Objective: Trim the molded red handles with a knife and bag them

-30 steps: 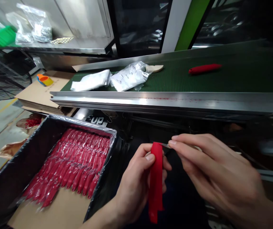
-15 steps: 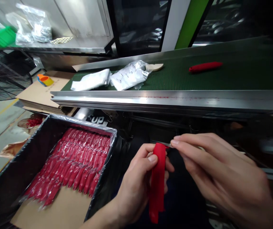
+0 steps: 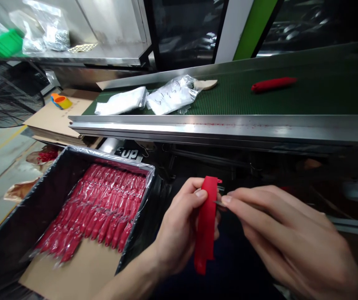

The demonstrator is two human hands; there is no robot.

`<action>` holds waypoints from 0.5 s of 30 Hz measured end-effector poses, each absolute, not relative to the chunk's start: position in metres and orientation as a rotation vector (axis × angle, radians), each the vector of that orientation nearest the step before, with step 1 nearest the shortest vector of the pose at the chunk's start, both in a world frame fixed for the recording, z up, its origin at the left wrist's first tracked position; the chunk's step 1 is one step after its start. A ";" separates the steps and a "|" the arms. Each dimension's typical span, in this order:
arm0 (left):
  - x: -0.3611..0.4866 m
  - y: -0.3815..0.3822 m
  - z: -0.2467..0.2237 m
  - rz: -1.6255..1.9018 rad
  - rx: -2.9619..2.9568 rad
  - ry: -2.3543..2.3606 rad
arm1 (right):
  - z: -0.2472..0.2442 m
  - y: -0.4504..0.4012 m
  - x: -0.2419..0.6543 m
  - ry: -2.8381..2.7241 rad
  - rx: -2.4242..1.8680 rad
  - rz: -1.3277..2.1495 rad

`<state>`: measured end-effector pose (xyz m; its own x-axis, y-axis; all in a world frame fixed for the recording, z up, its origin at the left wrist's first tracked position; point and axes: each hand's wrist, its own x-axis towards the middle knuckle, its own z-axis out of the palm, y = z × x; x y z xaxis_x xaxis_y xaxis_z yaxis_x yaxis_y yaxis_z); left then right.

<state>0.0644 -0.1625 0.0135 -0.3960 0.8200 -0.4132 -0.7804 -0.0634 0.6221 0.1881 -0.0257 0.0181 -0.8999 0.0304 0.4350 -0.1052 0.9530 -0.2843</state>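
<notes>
A flat red piece [image 3: 208, 225] stands nearly upright in my left hand [image 3: 179, 225], the thumb on its face near the top. A small red bit [image 3: 219, 181] sticks out at its upper right corner. My right hand [image 3: 285, 229] is closed in a pinch on a thin blade [image 3: 219, 203], whose tip meets the right edge of the red piece. Most of the blade's length is hidden by the fingers.
At the left, a lined box [image 3: 16, 225] holds rows of wrapped red pieces [image 3: 103, 204]. Across the front runs a green conveyor [image 3: 229, 100] with a metal rail, bearing white packets [image 3: 172, 96] and a red handle-like piece [image 3: 274, 84]. Cardboard [image 3: 41, 121] lies beyond the box.
The blade in my right hand has moved down from the top corner of the red piece to its right edge. The small red bit now shows at the corner. The view has shifted slightly.
</notes>
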 end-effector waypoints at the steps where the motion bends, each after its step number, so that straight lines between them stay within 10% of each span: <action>1: 0.063 -0.162 0.014 1.722 0.062 0.986 | 0.018 -0.028 0.189 -2.652 0.082 0.415; 15: 0.045 -0.152 0.011 1.790 0.171 0.904 | 0.015 -0.053 0.204 -2.620 0.116 0.448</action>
